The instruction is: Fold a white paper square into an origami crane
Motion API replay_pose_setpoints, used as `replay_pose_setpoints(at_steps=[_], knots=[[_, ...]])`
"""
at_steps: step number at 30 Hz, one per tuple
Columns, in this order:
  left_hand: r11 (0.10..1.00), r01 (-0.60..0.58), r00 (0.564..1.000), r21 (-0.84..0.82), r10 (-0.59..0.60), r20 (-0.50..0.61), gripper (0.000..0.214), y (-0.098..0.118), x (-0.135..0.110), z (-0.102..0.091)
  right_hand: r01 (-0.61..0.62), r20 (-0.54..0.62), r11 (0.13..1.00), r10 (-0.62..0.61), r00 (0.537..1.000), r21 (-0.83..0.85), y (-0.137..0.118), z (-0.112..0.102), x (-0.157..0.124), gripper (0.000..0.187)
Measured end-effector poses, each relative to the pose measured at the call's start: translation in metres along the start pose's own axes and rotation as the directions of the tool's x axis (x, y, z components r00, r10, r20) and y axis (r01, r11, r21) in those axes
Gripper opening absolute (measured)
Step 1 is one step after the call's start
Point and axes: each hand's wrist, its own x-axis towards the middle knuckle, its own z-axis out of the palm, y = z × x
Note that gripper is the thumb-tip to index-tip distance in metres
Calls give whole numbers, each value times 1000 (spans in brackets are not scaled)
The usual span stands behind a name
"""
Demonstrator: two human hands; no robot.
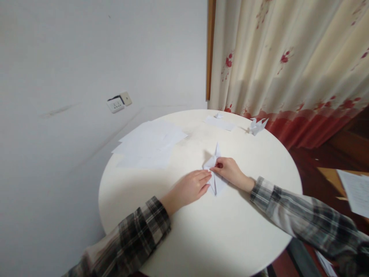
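A white sheet of paper folded into a pointed, kite-like shape lies on the table in front of me, one narrow tip facing away. My left hand holds its left edge near the middle, fingers close together and thumb below them. From the right, my right hand pinches a flap close to the left fingertips. The fingers hide the middle of the folds. Farther back on the right stands a finished paper crane with raised wings.
The round white table stands against a wall and a curtain. Loose white sheets overlap at the back left. A small folded paper piece sits by a flat paper at the far edge. Printed papers lie off to the right.
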Motion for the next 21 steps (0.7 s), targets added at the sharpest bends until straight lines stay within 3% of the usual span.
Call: replay_pose_setpoints(at_steps=[5,21], knots=[[999,-2,1000,32,2,2,32,4,1,-1,16,16,981,-20,1000,196,1,-1,0,21],[999,-14,1000,47,15,-21,31,5,2,1,-37,-12,999,37,999,14,-3,0,3,21]])
